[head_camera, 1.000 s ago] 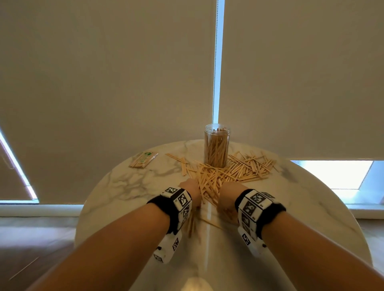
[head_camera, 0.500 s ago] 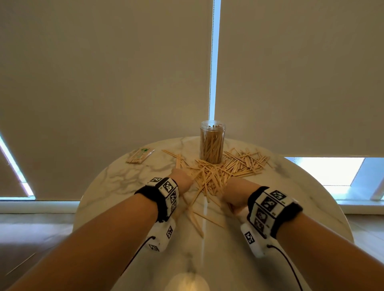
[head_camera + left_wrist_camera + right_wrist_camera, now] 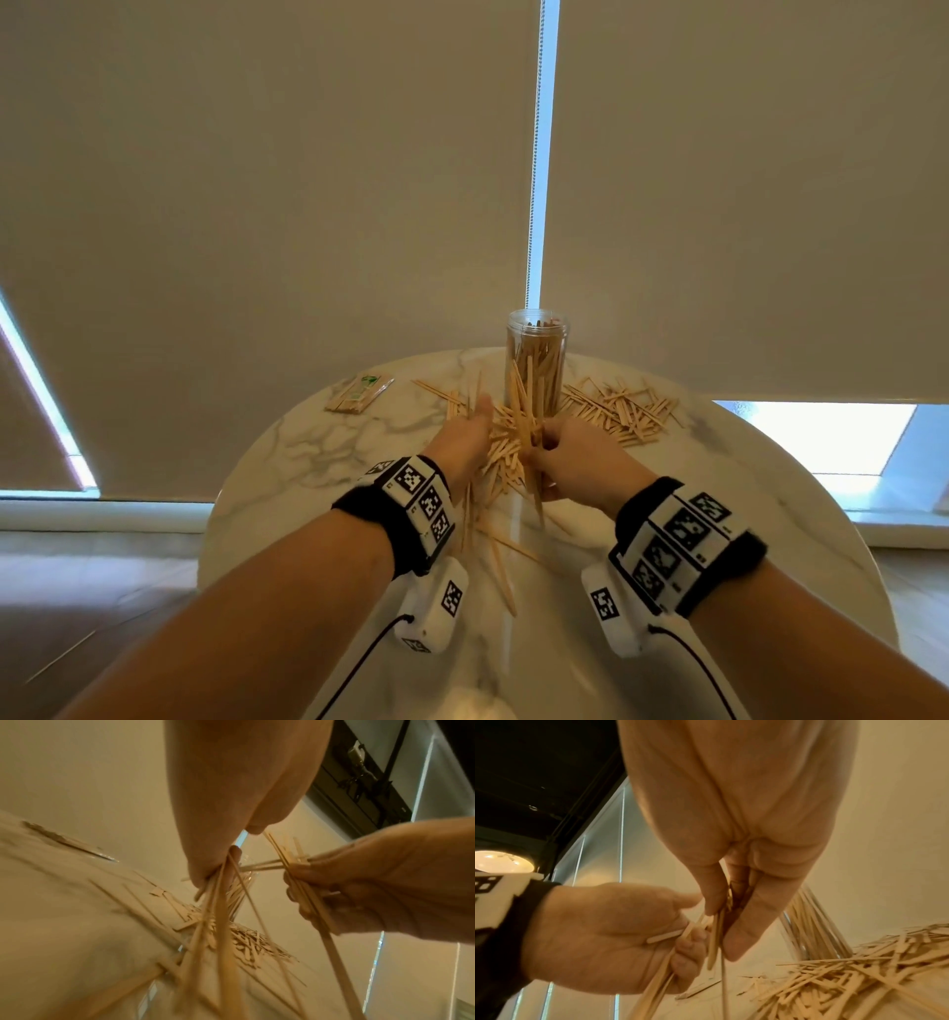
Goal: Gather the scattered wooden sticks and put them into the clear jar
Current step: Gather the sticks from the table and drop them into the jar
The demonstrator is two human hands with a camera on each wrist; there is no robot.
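Observation:
A clear jar, partly filled with upright wooden sticks, stands at the far side of the round marble table. Just in front of it my left hand and right hand hold a messy bundle of sticks between them. The left wrist view has my left hand gripping several long sticks while the right hand clasps others. Seen from the right wrist, my right hand pinches sticks against those in the left hand. Loose sticks lie right of the jar, and more lie nearer me.
A flat packet of sticks lies at the table's far left. Beige roller blinds hang right behind the table. The floor shows past the table's left edge. A scattered stick pile lies beside the jar base.
Both hands have moved forward from the near pile toward the jar and have lifted a bundle of sticks off the table. A few sticks stayed behind near me.

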